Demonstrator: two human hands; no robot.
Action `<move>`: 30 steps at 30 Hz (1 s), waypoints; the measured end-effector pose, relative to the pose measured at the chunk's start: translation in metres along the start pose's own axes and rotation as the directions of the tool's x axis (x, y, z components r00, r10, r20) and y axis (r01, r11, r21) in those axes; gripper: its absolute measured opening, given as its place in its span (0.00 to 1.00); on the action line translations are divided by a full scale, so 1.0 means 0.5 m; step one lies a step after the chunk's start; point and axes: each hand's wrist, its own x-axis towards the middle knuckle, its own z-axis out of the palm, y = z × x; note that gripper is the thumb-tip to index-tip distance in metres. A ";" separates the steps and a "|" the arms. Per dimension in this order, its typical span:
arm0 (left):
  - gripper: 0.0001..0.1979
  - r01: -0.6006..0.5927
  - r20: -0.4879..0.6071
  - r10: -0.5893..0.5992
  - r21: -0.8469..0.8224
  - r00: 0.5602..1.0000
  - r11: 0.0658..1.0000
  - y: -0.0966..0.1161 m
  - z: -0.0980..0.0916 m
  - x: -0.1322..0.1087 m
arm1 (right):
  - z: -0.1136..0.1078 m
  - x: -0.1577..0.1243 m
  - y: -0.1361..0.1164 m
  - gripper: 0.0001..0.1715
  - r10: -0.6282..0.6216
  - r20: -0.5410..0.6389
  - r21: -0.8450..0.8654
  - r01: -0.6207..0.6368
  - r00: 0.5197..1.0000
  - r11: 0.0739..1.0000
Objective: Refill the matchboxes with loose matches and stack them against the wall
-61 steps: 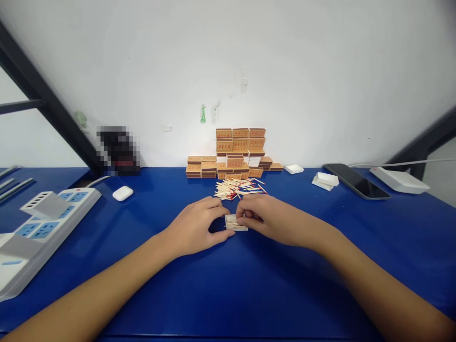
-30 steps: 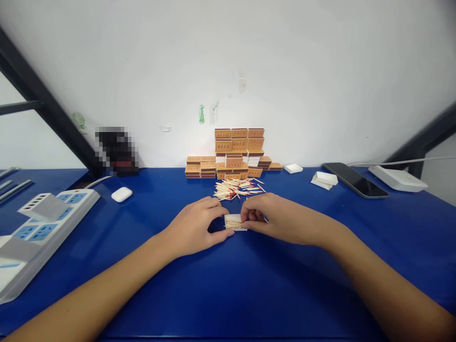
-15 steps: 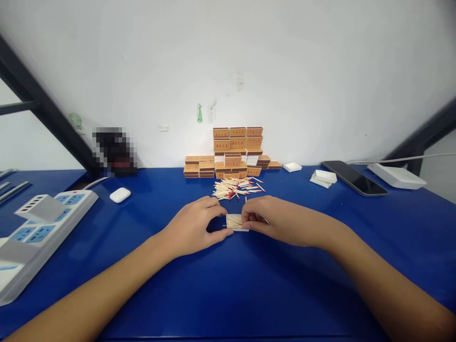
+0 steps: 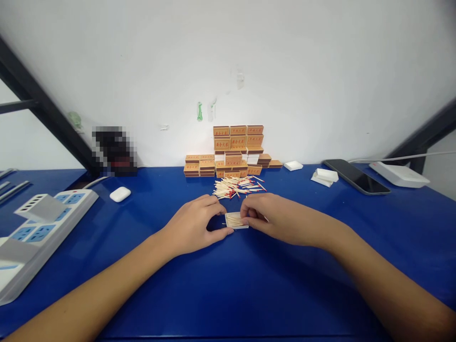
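Left hand (image 4: 199,225): thumb and finger spread, holding white tray (image 4: 241,227)
Right hand (image 4: 261,216): fingertips bunched over it, hold unclear
Match pile (image 4: 230,188): frame centre

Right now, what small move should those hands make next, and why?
Probably the right hand should straighten the matches in the tray: its fingertips are right there, some matches lie aslant, and one stick seems to poke past the end beside the left hand.
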 end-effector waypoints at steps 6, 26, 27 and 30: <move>0.14 0.016 0.003 -0.016 -0.007 1.000 1.000 0.000 0.000 -0.001 | -0.019 -0.008 0.011 0.08 0.051 0.020 0.015 -0.051 0.998 0.999; 0.14 0.008 -0.030 -0.009 -0.032 1.000 0.999 -0.001 -0.002 -0.002 | -0.068 -0.023 0.080 0.19 0.293 -0.099 -0.194 -0.307 0.951 0.932; 0.14 0.010 -0.028 -0.011 -0.029 1.000 1.000 0.000 -0.002 -0.002 | -0.061 -0.021 0.082 0.21 0.306 -0.098 -0.217 -0.320 0.947 0.922; 0.14 0.009 -0.016 -0.009 -0.023 1.000 1.000 -0.001 0.000 0.000 | -0.039 -0.012 0.079 0.26 0.337 -0.124 -0.269 -0.358 0.933 0.894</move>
